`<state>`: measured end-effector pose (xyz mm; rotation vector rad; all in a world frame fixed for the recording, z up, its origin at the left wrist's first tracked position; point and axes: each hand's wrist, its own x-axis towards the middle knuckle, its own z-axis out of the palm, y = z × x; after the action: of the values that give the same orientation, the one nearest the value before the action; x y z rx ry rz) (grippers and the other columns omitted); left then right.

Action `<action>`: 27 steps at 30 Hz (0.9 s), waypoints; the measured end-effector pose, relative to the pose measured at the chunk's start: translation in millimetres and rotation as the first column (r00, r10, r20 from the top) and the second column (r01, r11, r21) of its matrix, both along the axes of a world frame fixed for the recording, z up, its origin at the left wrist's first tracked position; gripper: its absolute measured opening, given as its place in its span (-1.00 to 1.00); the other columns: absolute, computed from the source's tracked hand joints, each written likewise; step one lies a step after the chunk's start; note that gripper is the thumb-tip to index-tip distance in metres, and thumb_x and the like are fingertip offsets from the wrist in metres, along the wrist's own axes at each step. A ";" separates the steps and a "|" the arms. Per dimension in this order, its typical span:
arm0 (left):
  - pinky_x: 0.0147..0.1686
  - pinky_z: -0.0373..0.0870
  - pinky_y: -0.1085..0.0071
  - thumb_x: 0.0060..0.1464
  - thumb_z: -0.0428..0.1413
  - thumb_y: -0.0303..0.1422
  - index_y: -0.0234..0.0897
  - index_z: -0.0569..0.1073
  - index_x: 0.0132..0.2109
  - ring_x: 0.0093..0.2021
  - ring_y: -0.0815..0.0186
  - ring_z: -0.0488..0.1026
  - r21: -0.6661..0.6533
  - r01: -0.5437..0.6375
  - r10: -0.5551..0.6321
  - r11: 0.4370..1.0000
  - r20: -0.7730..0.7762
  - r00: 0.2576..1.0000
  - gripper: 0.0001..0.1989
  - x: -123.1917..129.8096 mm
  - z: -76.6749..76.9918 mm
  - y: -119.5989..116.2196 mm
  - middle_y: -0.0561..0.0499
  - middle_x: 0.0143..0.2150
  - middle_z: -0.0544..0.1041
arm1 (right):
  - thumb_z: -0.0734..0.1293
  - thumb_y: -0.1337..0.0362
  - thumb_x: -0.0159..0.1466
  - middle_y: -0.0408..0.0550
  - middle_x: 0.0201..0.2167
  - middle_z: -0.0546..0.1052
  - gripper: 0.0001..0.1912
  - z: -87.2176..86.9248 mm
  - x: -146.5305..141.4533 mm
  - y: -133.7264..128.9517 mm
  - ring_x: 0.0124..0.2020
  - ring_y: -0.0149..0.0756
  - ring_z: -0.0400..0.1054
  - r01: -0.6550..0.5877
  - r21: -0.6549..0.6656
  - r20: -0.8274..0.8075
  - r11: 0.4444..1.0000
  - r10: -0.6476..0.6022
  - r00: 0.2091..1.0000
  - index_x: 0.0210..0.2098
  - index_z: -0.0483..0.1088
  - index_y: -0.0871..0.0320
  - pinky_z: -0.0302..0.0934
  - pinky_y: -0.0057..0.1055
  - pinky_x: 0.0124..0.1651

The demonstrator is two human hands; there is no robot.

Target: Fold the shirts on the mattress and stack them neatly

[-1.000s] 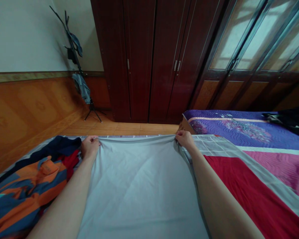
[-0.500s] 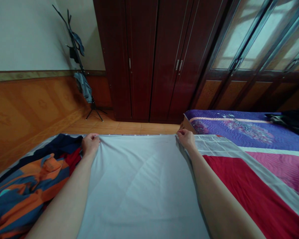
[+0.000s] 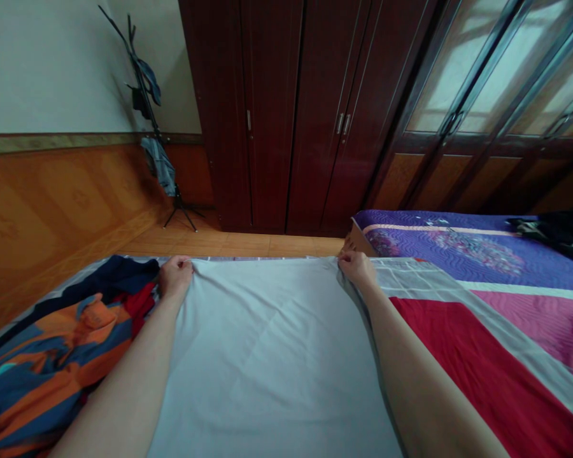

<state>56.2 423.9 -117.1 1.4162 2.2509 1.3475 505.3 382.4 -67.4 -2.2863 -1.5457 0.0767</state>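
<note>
A light grey-white cloth [image 3: 277, 356] lies spread flat in front of me, with faint creases running across it. My left hand [image 3: 176, 275] is closed on its far left corner, fingers pinching the edge. At the far right corner my right hand [image 3: 358, 268] pinches the same cloth. Between the two hands the far edge runs nearly straight. Whether the cloth is a garment or a plain sheet I cannot tell. Close to my left forearm lies a heap of orange-and-blue striped clothing [image 3: 52, 369]. Right of my right forearm is a flat red cloth [image 3: 458, 343].
A bed with a purple and pink cover [image 3: 477, 248] stands at the right, dark clothing [image 3: 558, 232] on it. Behind the tiled floor [image 3: 248, 244] rises a dark red wardrobe [image 3: 272, 127]. A coat stand [image 3: 143, 95] with hanging items is at the back left.
Both hands keep their pinch on the cloth's far corners. The left hand has shifted very slightly to the right; otherwise the scene looks almost the same.
</note>
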 end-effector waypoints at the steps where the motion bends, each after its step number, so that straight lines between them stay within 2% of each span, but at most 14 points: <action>1: -0.31 0.37 0.38 -0.05 0.05 -0.37 -0.27 0.53 -0.24 -0.29 0.17 0.51 -0.005 -0.004 0.004 1.000 -0.007 1.000 -0.77 0.4 0.1 -0.3 -0.04 -0.43 0.56 | 0.25 0.23 0.19 0.05 -0.24 0.57 -0.71 0.4 0.0 -0.6 -0.16 -0.14 0.43 -0.019 -0.003 0.009 1.000 0.020 1.000 -0.18 0.54 0.07 0.20 -0.41 -0.23; 4: -0.32 0.37 0.38 -0.05 0.05 -0.36 -0.26 0.53 -0.24 -0.29 0.18 0.50 -0.015 -0.008 0.008 1.000 -0.024 1.000 -0.77 1.7 0.8 -1.5 -0.04 -0.42 0.57 | 0.27 0.24 0.17 0.01 -0.23 0.57 -0.69 0.6 -2.4 -2.3 -0.13 -0.14 0.42 -0.060 -0.012 0.043 0.998 0.060 0.997 -0.11 0.51 0.01 0.20 -0.39 -0.19; 10: -0.33 0.36 0.38 -0.04 0.05 -0.36 -0.26 0.53 -0.23 -0.29 0.17 0.50 -0.031 -0.013 0.012 0.999 -0.037 0.999 -0.77 3.2 3.0 -3.2 -0.04 -0.42 0.56 | 0.20 0.25 0.22 0.12 -0.24 0.56 -0.70 -0.5 -7.9 -4.2 -0.14 -0.08 0.42 -0.048 -0.016 0.102 0.999 0.049 0.994 -0.19 0.54 0.11 0.19 -0.35 -0.21; 14: -0.32 0.36 0.37 -0.03 0.04 -0.37 -0.27 0.53 -0.23 -0.28 0.16 0.50 -0.028 -0.005 0.004 1.000 -0.039 0.999 -0.77 3.1 3.5 -3.2 -0.05 -0.41 0.57 | 0.21 0.24 0.23 0.04 -0.19 0.55 -0.66 0.4 -7.7 -4.4 -0.12 -0.13 0.41 -0.086 -0.020 0.122 0.996 0.088 0.989 -0.06 0.48 0.02 0.18 -0.37 -0.17; 16: -0.31 0.36 0.37 -0.03 0.05 -0.37 -0.27 0.53 -0.23 -0.29 0.17 0.49 -0.025 0.001 -0.002 1.000 -0.037 0.999 -0.78 2.8 3.1 -3.2 -0.05 -0.40 0.57 | 0.23 0.21 0.21 0.02 -0.18 0.55 -0.67 0.6 -8.7 -4.4 -0.13 -0.14 0.41 -0.113 -0.028 0.132 0.993 0.116 0.984 -0.08 0.49 0.00 0.18 -0.37 -0.17; 20: -0.31 0.38 0.37 -0.05 0.06 -0.39 -0.26 0.53 -0.25 -0.32 0.18 0.49 -0.022 0.010 -0.010 1.000 -0.029 1.000 -0.79 1.8 1.1 -2.7 -0.02 -0.41 0.57 | 0.25 0.21 0.20 0.05 -0.21 0.55 -0.74 0.8 -11.7 -4.9 -0.15 -0.14 0.42 -0.127 -0.041 0.153 0.991 0.131 0.980 -0.21 0.55 0.04 0.17 -0.39 -0.20; 27: -0.31 0.38 0.37 -0.07 0.07 -0.41 -0.25 0.53 -0.24 -0.34 0.20 0.50 -0.018 0.011 -0.011 1.000 -0.013 1.000 -0.78 -0.2 -2.1 -0.6 -0.01 -0.41 0.57 | 0.28 0.13 0.15 0.12 -0.23 0.54 -0.68 4.9 -15.2 -5.4 -0.18 -0.11 0.42 -0.088 -0.049 0.179 0.995 0.096 0.979 -0.20 0.51 0.17 0.19 -0.38 -0.24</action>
<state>56.0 423.3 -119.2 1.4337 2.2547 1.3153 490.1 377.0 -62.5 -2.3068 -1.7559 -0.0784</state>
